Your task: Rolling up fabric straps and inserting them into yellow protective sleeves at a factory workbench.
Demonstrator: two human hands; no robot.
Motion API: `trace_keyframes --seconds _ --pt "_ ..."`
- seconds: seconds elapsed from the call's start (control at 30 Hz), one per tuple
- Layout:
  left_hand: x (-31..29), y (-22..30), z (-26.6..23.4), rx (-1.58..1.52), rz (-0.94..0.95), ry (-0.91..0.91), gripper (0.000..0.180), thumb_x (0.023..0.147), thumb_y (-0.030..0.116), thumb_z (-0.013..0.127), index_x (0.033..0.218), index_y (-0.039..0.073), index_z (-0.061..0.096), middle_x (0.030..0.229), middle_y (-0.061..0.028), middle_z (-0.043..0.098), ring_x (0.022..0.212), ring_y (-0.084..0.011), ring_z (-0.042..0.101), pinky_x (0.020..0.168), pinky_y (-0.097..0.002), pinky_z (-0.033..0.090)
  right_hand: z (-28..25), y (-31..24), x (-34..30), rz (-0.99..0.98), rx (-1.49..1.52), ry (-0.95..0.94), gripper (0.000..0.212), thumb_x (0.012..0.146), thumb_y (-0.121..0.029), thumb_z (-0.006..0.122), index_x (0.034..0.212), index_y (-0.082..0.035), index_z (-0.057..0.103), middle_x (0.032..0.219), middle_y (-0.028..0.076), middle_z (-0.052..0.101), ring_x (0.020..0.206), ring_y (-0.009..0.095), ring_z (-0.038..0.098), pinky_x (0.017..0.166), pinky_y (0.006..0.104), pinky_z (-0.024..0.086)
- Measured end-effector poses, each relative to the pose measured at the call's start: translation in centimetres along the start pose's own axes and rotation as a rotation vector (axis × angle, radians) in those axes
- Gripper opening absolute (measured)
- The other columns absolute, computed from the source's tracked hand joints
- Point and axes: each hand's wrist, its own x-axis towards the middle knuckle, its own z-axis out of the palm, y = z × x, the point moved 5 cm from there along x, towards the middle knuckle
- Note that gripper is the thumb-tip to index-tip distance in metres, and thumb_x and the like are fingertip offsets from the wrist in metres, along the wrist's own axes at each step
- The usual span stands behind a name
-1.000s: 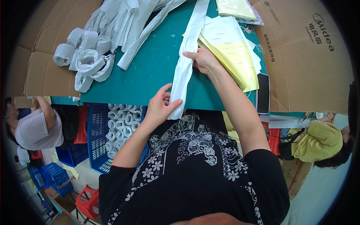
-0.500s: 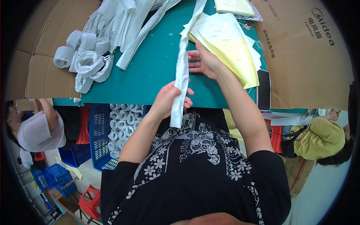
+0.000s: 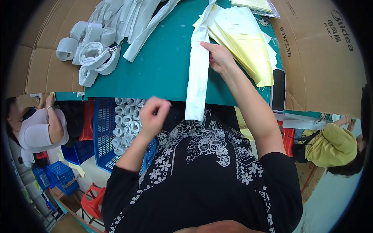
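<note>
A long white strip (image 3: 197, 73) runs toward the person over the green table (image 3: 163, 73), its lower end reaching past the near edge, in front of the person's black patterned shirt (image 3: 210, 182). The right hand (image 3: 220, 58) has its grip closed on the strip's right side, the thumb lying on top and the fingers partly hidden below. The left hand (image 3: 154, 116) is apart from the strip, just off the near edge; its grip is curled into a loose fist, and nothing shows inside it. Beyond the right hand, yellow and white sheets (image 3: 248, 52) lie fanned out by the table's right edge, with the strip's upper part touching them. A dark flat device (image 3: 278, 90) lies at the near right corner, beside a brown cardboard box (image 3: 316, 73). Toward the near left corner sits a cluster of white coils (image 3: 91, 56), one with a small metal clip (image 3: 114, 48); more loose white strips (image 3: 134, 19) spread beyond them, toward the far side. Below the near edge, left of the person, a blue basket (image 3: 101, 128) holds rows of white rolls (image 3: 125, 126). One person sits off each side of the table.
</note>
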Motion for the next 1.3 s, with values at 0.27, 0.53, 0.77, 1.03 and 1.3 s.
trace_keyframes --seconds 0.27,0.53,0.77,1.03,1.3 --pt "-4.7 -0.9 3.4 -0.166 -0.235 0.146 0.022 0.086 -0.001 0.056 0.107 0.002 0.064 0.085 -0.0017 0.053 0.065 -0.0054 0.050 0.055 -0.0168 0.040 2.0 0.2 0.5 0.009 0.060 0.142 0.024 0.084 -0.018 0.063 0.101 -0.001 0.058 0.089 0.007 0.061 0.079 0.015 0.058 0.066 0.0246 0.047" --pt "-5.2 -4.0 4.1 -0.765 -0.543 0.432 0.025 0.089 0.006 0.056 0.111 -0.004 0.055 0.096 -0.0118 0.063 0.085 -0.0211 0.065 0.066 -0.0268 0.054 3.2 0.8 1.1 0.010 0.055 0.173 0.026 0.087 -0.018 0.059 0.105 0.000 0.054 0.091 0.008 0.061 0.082 0.017 0.059 0.073 0.0291 0.050" --pt "-3.2 -4.5 3.4 -0.806 -0.585 0.484 0.025 0.090 0.009 0.056 0.110 -0.005 0.058 0.092 -0.0107 0.065 0.075 -0.0154 0.064 0.061 -0.0252 0.052 3.0 0.8 1.1 -0.016 -0.053 0.146 0.024 0.089 -0.020 0.056 0.103 -0.001 0.056 0.092 0.007 0.062 0.081 0.018 0.060 0.072 0.0301 0.049" --pt "-0.7 -4.4 1.6 0.311 -0.122 0.174 0.013 0.080 0.009 0.064 0.089 0.001 0.066 0.067 -0.0031 0.056 0.050 -0.0142 0.048 0.048 -0.0275 0.040 2.1 1.0 1.7 -0.082 -0.143 0.155 0.022 0.089 -0.019 0.056 0.100 0.000 0.057 0.091 0.008 0.063 0.081 0.019 0.062 0.073 0.0327 0.049" --pt "0.4 -0.2 1.4 0.918 0.376 -0.075 0.018 0.070 0.017 0.069 0.061 0.011 0.055 0.058 -0.0011 0.045 0.051 -0.0179 0.050 0.047 -0.0309 0.038 1.9 1.0 2.1 -0.004 -0.187 0.199 0.028 0.089 -0.020 0.058 0.102 0.004 0.056 0.096 0.012 0.063 0.083 0.021 0.062 0.077 0.0345 0.050"
